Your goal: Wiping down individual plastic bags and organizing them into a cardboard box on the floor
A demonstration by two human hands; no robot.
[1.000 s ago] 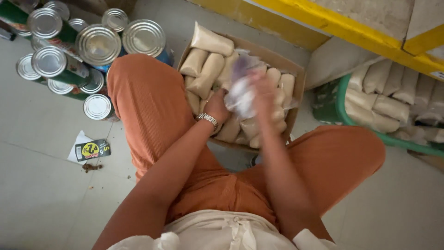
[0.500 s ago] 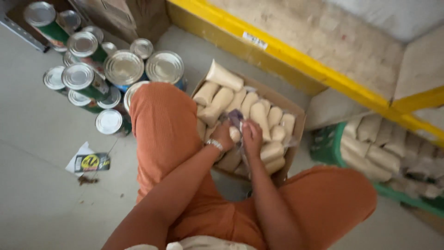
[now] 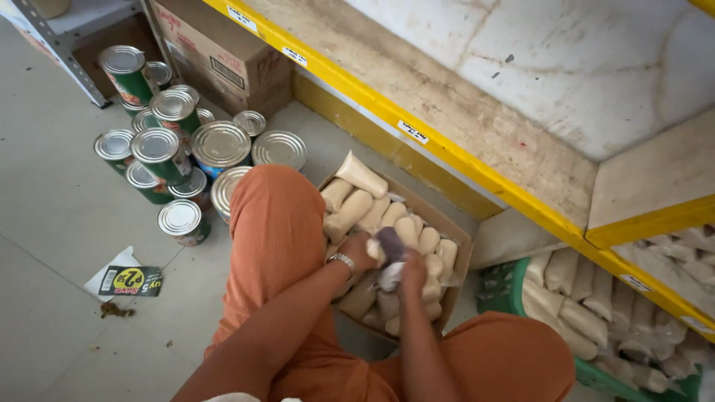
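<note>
Holding: left hand [image 3: 363,251] and right hand [image 3: 411,274] closing together around a small crumpled cloth or wrapper [image 3: 389,257], grey-purple above and whitish below, exact kind hard to tell.
Sitting: cloth staying between both hands, directly over the open cardboard box [image 3: 454,231] on the floor, between the two orange-clad knees.
Gripping, left: fingers curling onto the near side of the bundle, pinching its edge; metal bracelet [image 3: 342,260] showing at the wrist.
Gripping, right: fingers wrapping over the far side and pressing it, thumb hidden, so exact pinch unclear.
Handling: looking soft, light and limp, likely bunching and slipping rather than breaking; best taking by a gathered fistful, not by a loose corner.
Posing: both forearms reaching forward and down from the body, converging at the wrists above the box, left elbow passing over the left thigh.
Filling the box: beige soft packets [image 3: 350,214] lying in rows, probably yielding and squashing under a firm squeeze.
Standing nearby: tin cans [image 3: 160,149] clustering on the floor to the left, well apart from the hands.
Lying nearby: green crate [image 3: 499,290] of similar packets to the right, under the yellow shelf [image 3: 417,134].
</note>
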